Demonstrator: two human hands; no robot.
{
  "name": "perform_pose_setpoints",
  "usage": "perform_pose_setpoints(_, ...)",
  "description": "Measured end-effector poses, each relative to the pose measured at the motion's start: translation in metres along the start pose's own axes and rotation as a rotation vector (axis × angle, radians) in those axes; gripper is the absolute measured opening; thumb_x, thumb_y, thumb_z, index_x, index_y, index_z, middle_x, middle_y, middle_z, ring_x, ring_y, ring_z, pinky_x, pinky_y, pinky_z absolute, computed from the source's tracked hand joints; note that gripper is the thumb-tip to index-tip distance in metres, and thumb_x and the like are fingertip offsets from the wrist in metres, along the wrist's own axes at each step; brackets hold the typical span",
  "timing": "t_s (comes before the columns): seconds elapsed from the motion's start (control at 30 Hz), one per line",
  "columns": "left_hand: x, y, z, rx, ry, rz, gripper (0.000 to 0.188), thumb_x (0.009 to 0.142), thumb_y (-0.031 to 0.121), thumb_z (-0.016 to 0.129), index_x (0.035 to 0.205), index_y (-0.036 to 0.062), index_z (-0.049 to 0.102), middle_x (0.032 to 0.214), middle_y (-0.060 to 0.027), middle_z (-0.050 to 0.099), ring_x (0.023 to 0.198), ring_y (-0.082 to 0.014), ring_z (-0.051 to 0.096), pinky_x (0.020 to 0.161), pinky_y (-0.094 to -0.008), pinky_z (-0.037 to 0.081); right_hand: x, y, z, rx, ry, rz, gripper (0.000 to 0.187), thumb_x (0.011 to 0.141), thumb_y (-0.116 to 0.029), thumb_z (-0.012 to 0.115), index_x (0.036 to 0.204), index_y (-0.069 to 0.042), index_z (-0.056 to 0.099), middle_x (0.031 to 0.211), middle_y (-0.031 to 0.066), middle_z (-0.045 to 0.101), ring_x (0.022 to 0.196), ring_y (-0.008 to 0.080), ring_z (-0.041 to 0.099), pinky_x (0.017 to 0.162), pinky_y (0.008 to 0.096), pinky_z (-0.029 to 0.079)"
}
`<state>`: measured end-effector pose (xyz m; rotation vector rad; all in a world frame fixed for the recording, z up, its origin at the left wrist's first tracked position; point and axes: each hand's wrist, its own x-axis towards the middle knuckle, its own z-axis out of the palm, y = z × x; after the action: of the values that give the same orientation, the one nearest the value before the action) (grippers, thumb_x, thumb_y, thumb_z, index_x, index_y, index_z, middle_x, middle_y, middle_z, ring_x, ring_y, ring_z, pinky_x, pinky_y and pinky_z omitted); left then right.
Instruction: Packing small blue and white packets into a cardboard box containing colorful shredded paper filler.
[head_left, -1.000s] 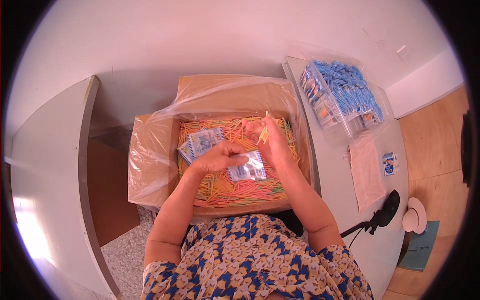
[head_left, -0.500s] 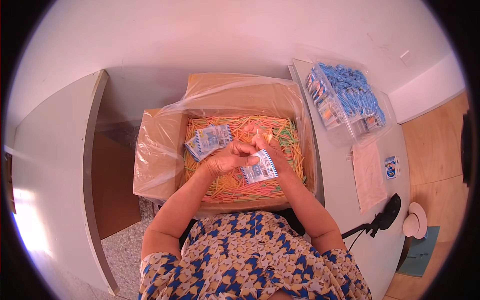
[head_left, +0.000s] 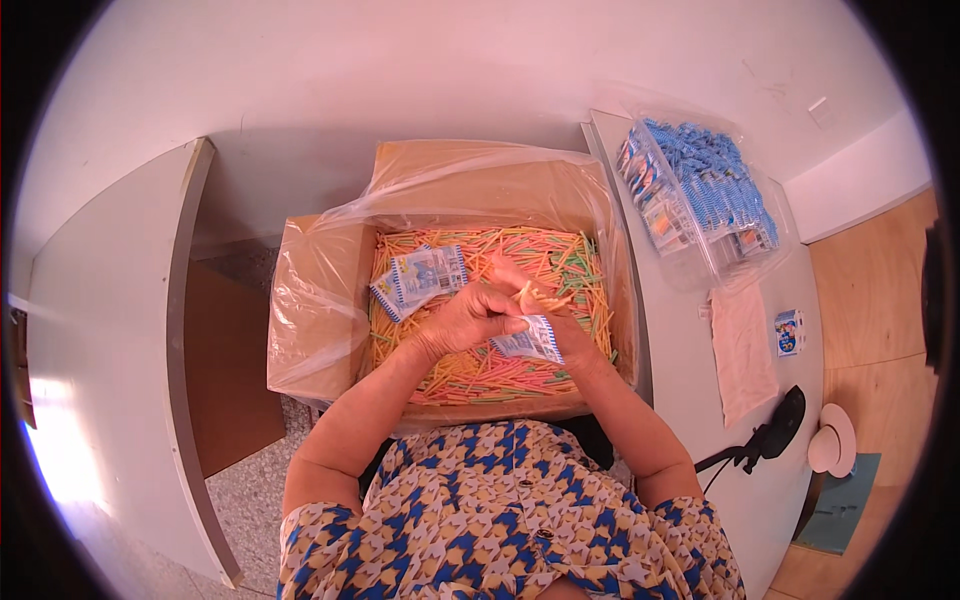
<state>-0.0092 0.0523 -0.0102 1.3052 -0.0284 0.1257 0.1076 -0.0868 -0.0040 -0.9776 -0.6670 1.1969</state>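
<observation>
My left hand (head_left: 465, 318) is closed, thumb and fingers pinching a small clear packet (head_left: 530, 343) with blue-and-white striped ends. Close against it, my right hand (head_left: 563, 328) holds several thin pale-yellow sticks (head_left: 540, 297) that poke out beside my left fingertips. Its fingers reach forward and partly curl; the left hand hides some of them. Both hands are over a cardboard box (head_left: 325, 300) lined with clear plastic and filled with thin pink, yellow, orange and green sticks (head_left: 500, 385). Two similar packets (head_left: 428, 272) lie overlapping on the sticks, left of my hands.
Right of the box, a grey table (head_left: 680, 345) bears a clear plastic bin (head_left: 715, 255) of blue striped packets, a pink cloth (head_left: 738, 350), a small blue-and-white pack (head_left: 789, 332) and a black clamp-like stand (head_left: 775, 430). At left stands a grey panel edge (head_left: 185, 300).
The packet in my left hand has tilted and shows less of its face. My right hand has turned, and more yellow sticks now show in it. The two lying packets stay put.
</observation>
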Motion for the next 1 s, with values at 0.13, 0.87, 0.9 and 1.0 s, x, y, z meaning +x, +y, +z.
perform_pose_setpoints(0.13,0.003,0.002,-0.002,0.114,0.001,0.043,0.010,0.085,0.009,0.069,0.090,0.0008,0.071,0.081,-0.0002,0.065,0.073,-0.0074,0.056,0.065,-0.0240,0.046,0.002,-0.024,-0.003,-0.248,-0.035,-0.106,0.067,0.095,-0.042,0.054,0.143,0.000,0.034,0.140,0.0116,0.044,0.123,0.0205,0.046,0.103,0.0361,0.037)
perform_pose_setpoints(0.87,0.008,-0.017,-0.005,-0.029,0.246,0.064,0.007,0.086,-0.002,0.064,0.090,-0.0005,0.069,0.100,-0.0031,0.060,0.087,-0.0101,0.057,0.077,-0.0240,0.049,-0.037,-0.045,-0.023,-1.211,0.521,-0.118,0.021,0.082,-0.014,0.066,0.069,0.000,0.057,0.055,0.0091,0.050,0.051,0.0095,0.045,0.050,0.0313,0.041)
perform_pose_setpoints(0.9,0.009,-0.017,-0.005,-0.033,0.243,0.065,0.007,0.086,-0.002,0.064,0.090,-0.0005,0.069,0.100,-0.0031,0.060,0.087,-0.0101,0.057,0.077,-0.0240,0.049,-0.054,-0.028,-0.032,-1.458,0.276,-0.122,0.021,0.082,-0.015,0.066,0.069,0.000,0.057,0.056,0.0095,0.049,0.051,0.0095,0.045,0.049,0.0323,0.040)
perform_pose_setpoints(1.0,0.010,-0.017,-0.005,-0.171,0.214,0.145,0.012,0.083,-0.006,0.065,0.091,0.0015,0.070,0.099,-0.0027,0.061,0.088,-0.0108,0.058,0.078,-0.0247,0.050,-0.075,-0.014,-0.026,-1.689,0.002,-0.175,0.023,0.083,-0.016,0.066,0.068,-0.001,0.056,0.055,0.0087,0.048,0.051,0.0096,0.045,0.049,0.0335,0.039)
